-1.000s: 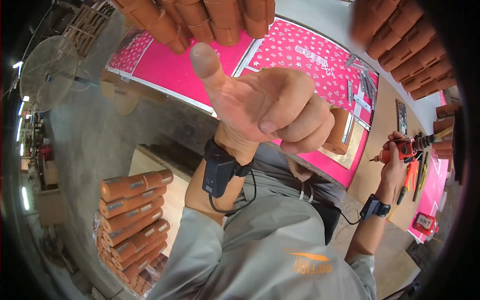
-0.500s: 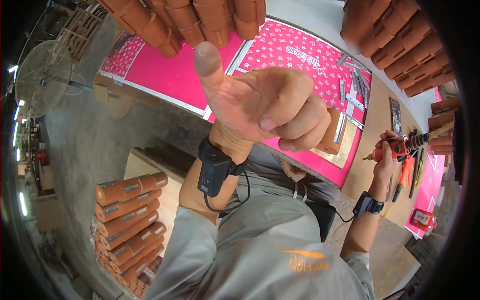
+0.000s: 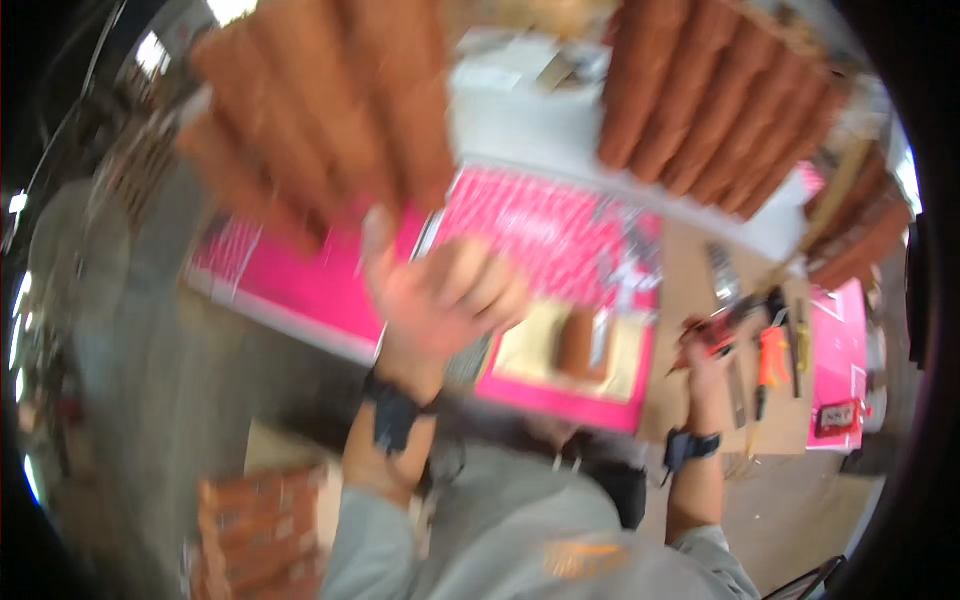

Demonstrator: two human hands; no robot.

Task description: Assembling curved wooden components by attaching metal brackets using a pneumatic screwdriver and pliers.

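Note:
My left hand (image 3: 445, 300) hovers over the front of the pink table, blurred by motion. Its thumb stands out and the fingers curl loosely, with nothing visible in them. At the right, my right hand (image 3: 708, 365) is wrapped round a red-and-black power screwdriver (image 3: 716, 330). Between the hands, a short terracotta-coloured block (image 3: 577, 345) with a metal strip (image 3: 601, 340) along its right side rests on a cream board (image 3: 525, 345). Several loose metal strips (image 3: 630, 265) lie behind it.
Terracotta-coloured pieces are stacked at the back left (image 3: 330, 110), back right (image 3: 710, 110) and lower left (image 3: 260, 525). Beside the screwdriver lie orange-handled pliers (image 3: 771, 358) and other tools on brown board. A red box (image 3: 838, 418) is at the far right.
The view has shifted, bringing the block and its board into full sight. My left hand has drawn away from the camera, still loosely curled. My right hand still holds the screwdriver.

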